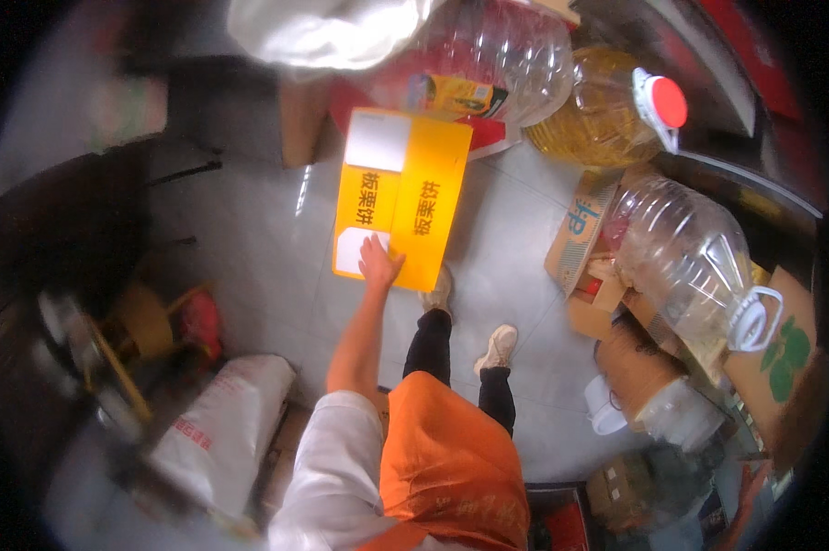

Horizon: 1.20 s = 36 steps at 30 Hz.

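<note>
My left hand (378,264) grips the near edge of a flat yellow cardboard sheet (412,197), fingers lying over a white corner panel. Dark printed characters run along the sheet, and another white panel fills its far left corner. A lengthwise line divides it into two halves. It is held over the grey tiled floor, its near right corner close above my left shoe. Beyond its far edge lies a large clear plastic bottle (515,64) with a yellow label. My right hand is out of view.
At the far right stands a jug of yellow oil (598,110) with a red cap. An empty clear jug (685,248) lies among open cardboard boxes (580,234) on the right. A white sack (226,432) is at the near left. White plastic (332,32) hangs at the top.
</note>
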Available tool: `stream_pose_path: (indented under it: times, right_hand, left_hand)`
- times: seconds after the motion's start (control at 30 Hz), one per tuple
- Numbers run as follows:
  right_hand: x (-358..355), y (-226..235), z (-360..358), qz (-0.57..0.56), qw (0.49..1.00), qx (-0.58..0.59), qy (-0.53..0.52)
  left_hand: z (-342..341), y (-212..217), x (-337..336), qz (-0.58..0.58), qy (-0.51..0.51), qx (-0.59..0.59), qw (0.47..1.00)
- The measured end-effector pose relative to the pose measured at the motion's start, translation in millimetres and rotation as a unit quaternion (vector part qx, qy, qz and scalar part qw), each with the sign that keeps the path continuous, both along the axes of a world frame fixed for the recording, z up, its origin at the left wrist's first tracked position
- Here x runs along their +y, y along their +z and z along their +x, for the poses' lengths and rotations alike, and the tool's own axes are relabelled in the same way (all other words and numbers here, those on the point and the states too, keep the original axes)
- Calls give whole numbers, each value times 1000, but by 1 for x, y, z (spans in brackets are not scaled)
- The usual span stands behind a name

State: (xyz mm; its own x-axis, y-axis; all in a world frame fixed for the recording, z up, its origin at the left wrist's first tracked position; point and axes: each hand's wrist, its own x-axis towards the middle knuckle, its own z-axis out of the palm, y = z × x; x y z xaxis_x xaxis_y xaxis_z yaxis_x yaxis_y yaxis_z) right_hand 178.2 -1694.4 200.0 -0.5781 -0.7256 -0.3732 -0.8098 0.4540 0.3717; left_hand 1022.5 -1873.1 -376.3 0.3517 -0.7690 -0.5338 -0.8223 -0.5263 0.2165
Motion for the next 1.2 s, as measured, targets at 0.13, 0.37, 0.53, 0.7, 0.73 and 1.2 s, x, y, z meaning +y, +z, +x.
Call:
stream_pose_path:
  times: [0.13,0.37,0.53,0.7,0.73,1.2]
  right_hand:
    - [-31,-3,7,21,1000,12,-6]
    - [-39,-1,32,37,999,21,-20]
    - [-82,-8,92,78,996,34,-14]
    - [-43,-27,11,-139,979,-130,69]
    - [-36,-29,1,-144,974,-86,151]
    - [-56,-12,117,-216,918,-27,331]
  left_hand:
    - [14,-67,25,60,184,254,948]
    - [-85,37,23,-34,-29,103,994]
    - [-77,89,52,-44,-71,24,996]
    - [-54,144,82,-75,-138,-27,987]
    - [-51,160,87,-82,-151,-25,985]
    - [-99,414,250,-163,-366,14,916]
